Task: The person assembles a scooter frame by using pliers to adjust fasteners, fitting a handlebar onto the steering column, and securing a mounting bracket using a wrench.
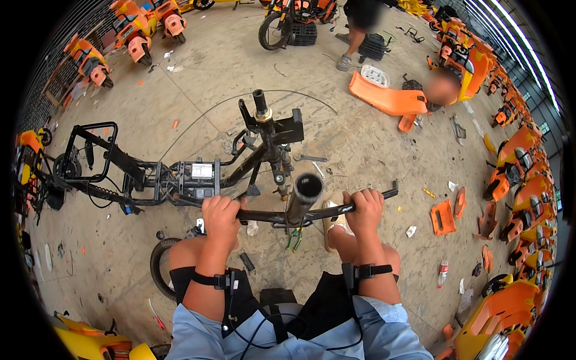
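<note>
A black scooter handlebar (331, 212) with a wide upright stem tube (298, 203) lies across in front of me, above my knees. My left hand (220, 217) is wrapped round its left part, and my right hand (365, 211) grips it further right, leaving the bent right end sticking out. Just beyond, a bare black scooter frame (246, 171) stretches away to the left. Its threaded steering column (261, 108) stands up near the middle, apart from the stem tube's open top. Green-handled pliers (294, 239) lie on the floor under the handlebar.
A wrench (310, 158) lies on the concrete beyond the handlebar. Near my left leg is a wheel (159, 267). Orange body panels (390, 99) and a plastic bottle (443, 273) are on the floor to the right. Scooters (521, 159) line the right side; another person (358, 30) is at the back.
</note>
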### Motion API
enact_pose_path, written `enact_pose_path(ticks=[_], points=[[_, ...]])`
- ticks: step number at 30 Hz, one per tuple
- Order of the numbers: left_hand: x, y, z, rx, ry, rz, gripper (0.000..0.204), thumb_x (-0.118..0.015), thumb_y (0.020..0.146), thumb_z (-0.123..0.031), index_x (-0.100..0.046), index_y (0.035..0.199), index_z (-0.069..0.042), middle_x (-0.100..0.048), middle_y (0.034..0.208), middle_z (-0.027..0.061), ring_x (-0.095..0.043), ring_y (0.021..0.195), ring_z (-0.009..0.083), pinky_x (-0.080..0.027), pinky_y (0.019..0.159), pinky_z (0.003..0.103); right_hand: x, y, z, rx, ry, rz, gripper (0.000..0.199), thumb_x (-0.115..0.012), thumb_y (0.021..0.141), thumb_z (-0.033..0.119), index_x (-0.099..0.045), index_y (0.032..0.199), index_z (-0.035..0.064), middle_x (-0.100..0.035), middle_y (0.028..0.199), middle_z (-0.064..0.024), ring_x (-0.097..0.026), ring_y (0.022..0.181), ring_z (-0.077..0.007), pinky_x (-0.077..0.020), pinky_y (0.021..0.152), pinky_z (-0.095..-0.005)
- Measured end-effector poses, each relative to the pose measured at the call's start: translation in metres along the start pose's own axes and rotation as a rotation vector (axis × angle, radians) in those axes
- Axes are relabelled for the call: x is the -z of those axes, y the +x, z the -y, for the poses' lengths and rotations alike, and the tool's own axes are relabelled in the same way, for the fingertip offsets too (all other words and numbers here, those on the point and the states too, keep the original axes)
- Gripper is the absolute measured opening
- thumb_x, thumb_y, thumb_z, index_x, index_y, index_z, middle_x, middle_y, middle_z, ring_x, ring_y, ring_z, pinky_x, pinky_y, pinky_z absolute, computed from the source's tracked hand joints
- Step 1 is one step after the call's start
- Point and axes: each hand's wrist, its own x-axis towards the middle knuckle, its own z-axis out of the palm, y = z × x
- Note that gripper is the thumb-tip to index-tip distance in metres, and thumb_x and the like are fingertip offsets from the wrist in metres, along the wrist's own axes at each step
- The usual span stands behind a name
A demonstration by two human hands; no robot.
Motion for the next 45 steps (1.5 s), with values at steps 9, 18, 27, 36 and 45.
enact_pose_path(ticks=[9, 18, 27, 36, 45], points=[[0.003, 0.0, 0.0, 0.037, -0.033, 0.042, 0.022, -0.075, 0.069, -0.005, -0.054, 0.062, -0.007, -0.053, 0.064, 0.0062, -0.053, 0.067, 0.0281, -0.037, 0.063, 0.039, -0.001, -0.002, -0.002, 0.002, 0.048, 0.087, 0.029, -0.082, 0.068, 0.017, -0.054, 0.061, 0.0097, -0.054, 0.062, -0.0056, -0.055, 0.067, -0.0299, -0.0418, 0.069, -0.041], [0.011, -0.01, 0.002, 0.11, -0.015, 0.088, 0.021, -0.08, 0.068, -0.02, -0.063, 0.063, -0.008, -0.062, 0.065, 0.008, -0.062, 0.065, 0.0301, -0.044, 0.06, 0.039, 0.01, -0.006, 0.005, -0.015, 0.085, 0.137, 0.023, -0.075, 0.066, 0.016, -0.056, 0.056, 0.0096, -0.057, 0.057, -0.0078, -0.058, 0.06, -0.029, -0.0425, 0.059, -0.04], [0.016, -0.012, -0.001, 0.09, -0.049, 0.057, 0.022, -0.08, 0.069, -0.02, -0.061, 0.062, -0.009, -0.061, 0.062, 0.0072, -0.061, 0.062, 0.0291, -0.044, 0.061, 0.04, 0.016, -0.009, 0.008, -0.029, 0.08, 0.148, 0.022, -0.075, 0.066, 0.016, -0.056, 0.056, 0.0092, -0.058, 0.057, -0.0092, -0.059, 0.06, -0.0304, -0.0456, 0.06, -0.041], [0.037, -0.007, -0.015, 0.094, 0.014, 0.065, 0.026, -0.078, 0.07, -0.023, -0.059, 0.06, -0.01, -0.057, 0.058, 0.006, -0.058, 0.057, 0.0283, -0.044, 0.056, 0.04, 0.028, -0.011, 0.004, -0.005, 0.059, 0.143, 0.024, -0.076, 0.064, 0.018, -0.056, 0.055, 0.0091, -0.056, 0.056, -0.0097, -0.058, 0.058, -0.0315, -0.045, 0.058, -0.0415], [0.048, -0.009, -0.02, 0.101, 0.01, 0.148, 0.032, -0.079, 0.068, -0.021, -0.052, 0.057, -0.009, -0.055, 0.057, 0.0074, -0.058, 0.056, 0.0292, -0.043, 0.054, 0.04, 0.052, -0.007, 0.011, -0.024, 0.063, 0.209, 0.023, -0.077, 0.064, 0.018, -0.057, 0.056, 0.0092, -0.056, 0.056, -0.0097, -0.057, 0.056, -0.0316, -0.0445, 0.058, -0.0408]])
